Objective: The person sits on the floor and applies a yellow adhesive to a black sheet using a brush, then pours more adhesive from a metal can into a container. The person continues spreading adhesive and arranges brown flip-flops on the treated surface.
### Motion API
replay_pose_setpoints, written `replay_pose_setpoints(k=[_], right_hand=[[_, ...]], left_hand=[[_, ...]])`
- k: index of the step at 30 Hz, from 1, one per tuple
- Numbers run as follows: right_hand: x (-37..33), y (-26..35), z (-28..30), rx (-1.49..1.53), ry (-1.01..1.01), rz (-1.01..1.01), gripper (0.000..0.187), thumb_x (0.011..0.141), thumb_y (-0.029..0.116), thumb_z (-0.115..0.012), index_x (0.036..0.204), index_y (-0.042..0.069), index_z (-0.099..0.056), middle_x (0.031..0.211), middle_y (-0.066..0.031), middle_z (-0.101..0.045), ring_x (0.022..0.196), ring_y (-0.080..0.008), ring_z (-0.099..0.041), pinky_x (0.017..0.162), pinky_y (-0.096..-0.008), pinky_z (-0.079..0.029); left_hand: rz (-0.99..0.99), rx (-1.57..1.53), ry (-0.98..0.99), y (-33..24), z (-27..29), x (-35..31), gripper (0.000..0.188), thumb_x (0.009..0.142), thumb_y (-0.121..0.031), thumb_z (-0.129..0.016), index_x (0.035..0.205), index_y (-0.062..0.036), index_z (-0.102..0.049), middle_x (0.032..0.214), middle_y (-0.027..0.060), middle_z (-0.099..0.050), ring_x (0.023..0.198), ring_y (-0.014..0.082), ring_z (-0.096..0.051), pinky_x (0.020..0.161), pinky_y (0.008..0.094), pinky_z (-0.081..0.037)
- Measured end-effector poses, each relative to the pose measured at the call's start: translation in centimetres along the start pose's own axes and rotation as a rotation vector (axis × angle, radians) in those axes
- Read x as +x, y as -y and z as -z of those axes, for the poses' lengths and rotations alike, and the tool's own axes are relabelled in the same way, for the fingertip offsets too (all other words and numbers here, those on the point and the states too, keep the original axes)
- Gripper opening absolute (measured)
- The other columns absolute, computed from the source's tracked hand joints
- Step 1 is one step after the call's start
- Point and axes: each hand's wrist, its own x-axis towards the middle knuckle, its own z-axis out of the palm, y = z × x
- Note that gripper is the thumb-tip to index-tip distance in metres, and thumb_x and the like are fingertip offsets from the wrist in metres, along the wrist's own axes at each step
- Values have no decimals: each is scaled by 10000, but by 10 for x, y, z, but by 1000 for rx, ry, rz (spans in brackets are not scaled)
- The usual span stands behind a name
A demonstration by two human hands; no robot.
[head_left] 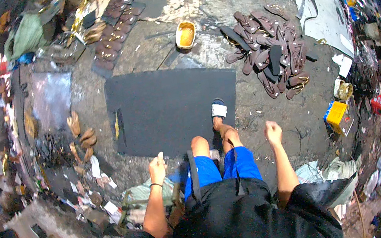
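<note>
Both my arms reach forward on either side of my knees. My left hand (157, 169) is closed with its fingers pressed together, just off the near edge of a large black sheet (164, 108) on the floor; anything inside the fingers is too small to make out. My right hand (273, 133) is curled into a loose fist above bare floor, with nothing showing in it. A thin yellow-and-dark strip (117, 125) lies near the sheet's left edge. My foot in a white-banded slide sandal (218, 110) rests on the sheet's right part.
A heap of brown flip-flops (270, 43) lies at the right, and rows of brown soles (112, 39) at far left. Beyond the sheet stands a tub of yellowish stuff (186, 36). Wooden foot forms (87, 138) lie left; a yellow box (336, 114) stands right.
</note>
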Motion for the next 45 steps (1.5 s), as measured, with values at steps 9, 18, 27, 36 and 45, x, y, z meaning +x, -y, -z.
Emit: replay_pose_setpoints(k=[9,18,27,36,45], right_hand=[[16,202,-161,-33,146,292,140,903,122,-611,969,-1,-615,877,-56,-616,794,-119,-561,720,-267,-465],[-175,-194,-91,-189,-202,-361,161,922,171,-625,858,33,-569,718,-47,-611,597,-106,-560,517,-270,-468],[-283,-121,-165,-141,-239,-866,216,754,236,-635,706,26,-619,651,-84,-645,645,-238,-650,624,-342,-521],[-256,-182,-115,127,-393,-916,191,747,223,-661,748,33,-680,689,-122,-671,645,-261,-660,615,-370,-526],[-86,-231,107,497,-721,-554,103,824,103,-660,876,15,-669,836,-108,-687,760,-205,-660,706,-324,-521]], left_hand=[[-293,-181,324,-163,-155,346,239,906,-204,-645,828,20,-672,684,31,-630,632,91,-564,594,246,-461],[-523,76,181,-232,-376,633,221,855,-89,-584,1041,-7,-673,927,131,-708,794,178,-661,741,333,-510],[-723,569,342,-241,-295,602,249,865,-198,-650,946,35,-676,858,88,-705,762,151,-633,707,314,-499],[-350,347,645,-248,-331,343,88,844,16,-604,925,23,-570,803,105,-641,655,193,-637,573,330,-548],[-416,315,932,-254,-613,91,194,880,-31,-595,1050,62,-580,921,100,-645,763,188,-636,670,314,-539]])
